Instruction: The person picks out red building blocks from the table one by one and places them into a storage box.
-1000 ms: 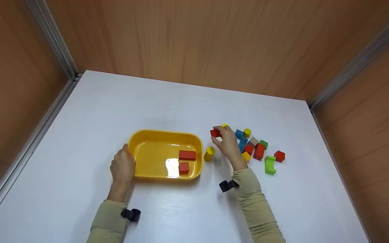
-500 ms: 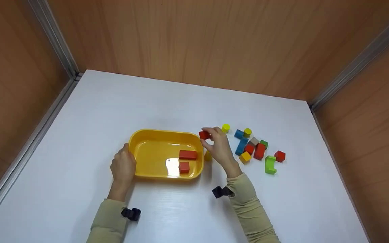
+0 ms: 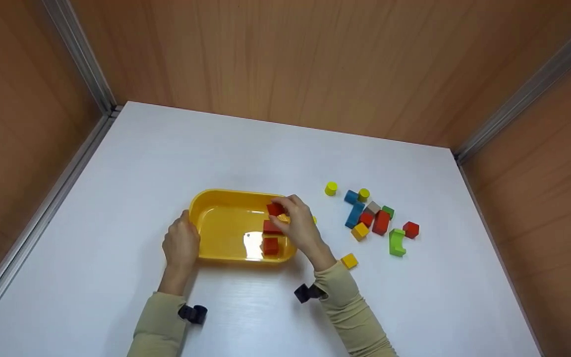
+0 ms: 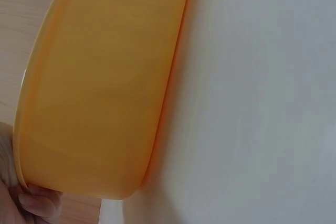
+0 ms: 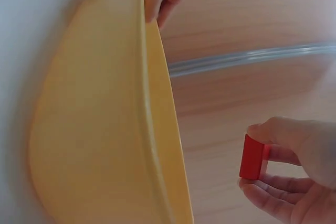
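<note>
In the head view my left hand [image 3: 180,243] grips the left end of a yellow plastic tray [image 3: 223,233]; the left wrist view shows its fingers [image 4: 39,205] at the rim. My right hand [image 3: 303,227] is over the tray's right end, pinching a small red block [image 3: 274,209] between thumb and fingertips. From the right wrist, that block is held above the tray's rim. Inside the tray lie a long red block [image 3: 271,227] and a red cube [image 3: 270,246]; the right hand partly covers the long one.
Right of the tray is a loose cluster of coloured blocks, with a blue block [image 3: 355,215], a red block [image 3: 380,222] and a green arch [image 3: 396,242]. A yellow cylinder [image 3: 331,188] stands behind. One yellow cube [image 3: 349,261] lies beside the right sleeve. Wooden panels surround the white table.
My right hand has carried the red block leftward from beside the cluster to over the tray. A yellow cube by the sleeve has come into view. The left hand stays in place.
</note>
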The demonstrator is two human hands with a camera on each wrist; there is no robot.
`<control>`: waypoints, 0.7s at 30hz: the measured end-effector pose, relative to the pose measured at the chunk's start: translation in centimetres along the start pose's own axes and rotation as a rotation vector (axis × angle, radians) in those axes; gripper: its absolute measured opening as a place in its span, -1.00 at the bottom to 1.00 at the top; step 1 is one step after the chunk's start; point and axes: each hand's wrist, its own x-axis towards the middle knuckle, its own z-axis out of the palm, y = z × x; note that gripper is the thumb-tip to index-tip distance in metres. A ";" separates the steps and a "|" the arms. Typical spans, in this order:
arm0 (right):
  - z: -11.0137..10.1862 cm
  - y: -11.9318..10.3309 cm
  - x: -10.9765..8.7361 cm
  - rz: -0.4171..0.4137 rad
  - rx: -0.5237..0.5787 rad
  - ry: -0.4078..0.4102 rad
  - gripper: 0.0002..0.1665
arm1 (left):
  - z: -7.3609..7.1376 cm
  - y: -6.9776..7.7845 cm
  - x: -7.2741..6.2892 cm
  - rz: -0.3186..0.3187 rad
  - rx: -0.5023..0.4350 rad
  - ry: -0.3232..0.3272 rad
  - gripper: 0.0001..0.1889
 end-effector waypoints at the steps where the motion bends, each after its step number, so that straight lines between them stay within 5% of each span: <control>1: 0.3 -0.1 0.0 -0.009 0.005 -0.004 -0.58 | 0.0 0.0 0.0 0.000 0.001 0.001 -0.64; 21: 5.5 -0.6 -0.3 -0.031 -0.079 -0.195 -0.62 | 0.2 0.0 -0.1 0.017 0.001 0.029 -0.64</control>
